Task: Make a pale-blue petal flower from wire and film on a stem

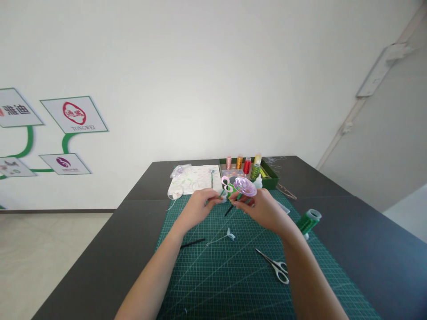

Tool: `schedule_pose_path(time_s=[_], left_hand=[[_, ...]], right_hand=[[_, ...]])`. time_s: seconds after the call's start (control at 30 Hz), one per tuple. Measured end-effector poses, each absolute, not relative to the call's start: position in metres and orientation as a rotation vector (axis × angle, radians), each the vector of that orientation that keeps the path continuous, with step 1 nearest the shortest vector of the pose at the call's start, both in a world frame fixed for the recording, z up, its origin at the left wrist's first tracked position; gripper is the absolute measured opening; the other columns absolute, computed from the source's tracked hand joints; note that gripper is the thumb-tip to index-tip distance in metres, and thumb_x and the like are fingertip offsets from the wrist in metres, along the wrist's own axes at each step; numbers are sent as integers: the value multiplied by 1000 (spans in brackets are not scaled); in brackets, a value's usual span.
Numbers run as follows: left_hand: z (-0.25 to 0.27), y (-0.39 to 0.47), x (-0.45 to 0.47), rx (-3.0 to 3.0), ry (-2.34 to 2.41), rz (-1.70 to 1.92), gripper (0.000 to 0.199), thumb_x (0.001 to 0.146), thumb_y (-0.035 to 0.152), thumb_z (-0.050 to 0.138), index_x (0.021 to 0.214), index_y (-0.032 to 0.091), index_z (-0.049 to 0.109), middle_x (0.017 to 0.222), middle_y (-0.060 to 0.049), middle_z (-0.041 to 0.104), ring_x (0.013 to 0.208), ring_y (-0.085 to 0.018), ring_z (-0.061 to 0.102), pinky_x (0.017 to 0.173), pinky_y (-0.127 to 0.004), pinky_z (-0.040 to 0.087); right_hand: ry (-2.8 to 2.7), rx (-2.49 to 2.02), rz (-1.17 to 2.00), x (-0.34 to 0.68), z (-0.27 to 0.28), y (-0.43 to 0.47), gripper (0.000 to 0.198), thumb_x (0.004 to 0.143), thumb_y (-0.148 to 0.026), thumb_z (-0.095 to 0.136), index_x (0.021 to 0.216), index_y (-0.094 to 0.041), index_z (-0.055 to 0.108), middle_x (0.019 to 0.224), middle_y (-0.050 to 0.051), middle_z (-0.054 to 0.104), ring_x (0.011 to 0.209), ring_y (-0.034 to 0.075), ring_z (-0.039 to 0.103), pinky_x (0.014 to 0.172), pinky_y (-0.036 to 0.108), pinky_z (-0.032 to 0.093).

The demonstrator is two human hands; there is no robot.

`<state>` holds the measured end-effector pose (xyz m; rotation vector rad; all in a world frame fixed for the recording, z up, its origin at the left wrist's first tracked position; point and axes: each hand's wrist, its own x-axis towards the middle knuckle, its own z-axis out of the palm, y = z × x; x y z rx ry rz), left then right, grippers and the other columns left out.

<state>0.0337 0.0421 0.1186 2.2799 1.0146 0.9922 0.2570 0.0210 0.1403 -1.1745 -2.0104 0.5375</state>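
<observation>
My right hand (260,206) pinches the green stem of a purple layered flower (245,186), which stands above the fingers. My left hand (203,203) is a little to the left, its thumb and fingertips closed on a thin green stem-like piece (222,194). A gap separates the two hands. Just behind them are pink rounded loops (226,180); I cannot tell what they belong to. Below the hands, a pale blue small flower (230,234) on a thin wire lies on the green cutting mat (213,275).
White-handled scissors (275,266) and a dark stick (193,243) lie on the mat. A green thread spool (308,221) stands at the right. Behind are a green box (271,182) with coloured spools, a white bottle (258,181) and a white sheet (196,173) with pale pieces.
</observation>
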Motion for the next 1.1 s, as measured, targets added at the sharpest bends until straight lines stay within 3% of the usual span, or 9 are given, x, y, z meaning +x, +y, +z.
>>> schedule_pose_path(time_s=[0.3,0.53,0.7,0.9,1.1], left_hand=[[98,38,31,2025,1058,980,14,87,27,66,77,16,66,67,1,61,64,-14,53,62,-24,38],[72,31,26,1759,1008,990,25,84,41,70,83,16,66,66,0,63,59,-14,58,61,-26,44],[46,32,33,1587,1036,1057,37,80,51,73,79,16,62,67,-1,63,58,-14,58,61,-26,47],[24,23,39,1625,1099,1091,34,84,48,69,82,15,62,68,0,61,62,-14,57,61,-25,47],[29,15,38,1715,1194,1194,28,88,43,66,81,15,64,70,0,61,64,-13,54,63,-25,43]], right_hand=[[-1775,-1103,1199,244,99,17,27,79,-40,75,87,-17,65,71,4,74,60,17,68,48,23,49],[-1410,-1112,1449,206,25,-16,43,71,-53,78,84,-17,59,59,0,67,48,14,61,41,22,45],[-1382,-1138,1744,165,-15,-50,56,60,-63,82,78,-14,60,65,6,73,44,12,60,38,22,44],[-1391,-1159,1847,153,-29,-64,58,62,-67,79,73,-16,57,60,5,71,39,10,55,33,20,38],[-1644,-1328,1683,158,-24,-67,47,82,-58,67,63,-16,59,47,0,62,31,8,46,30,18,31]])
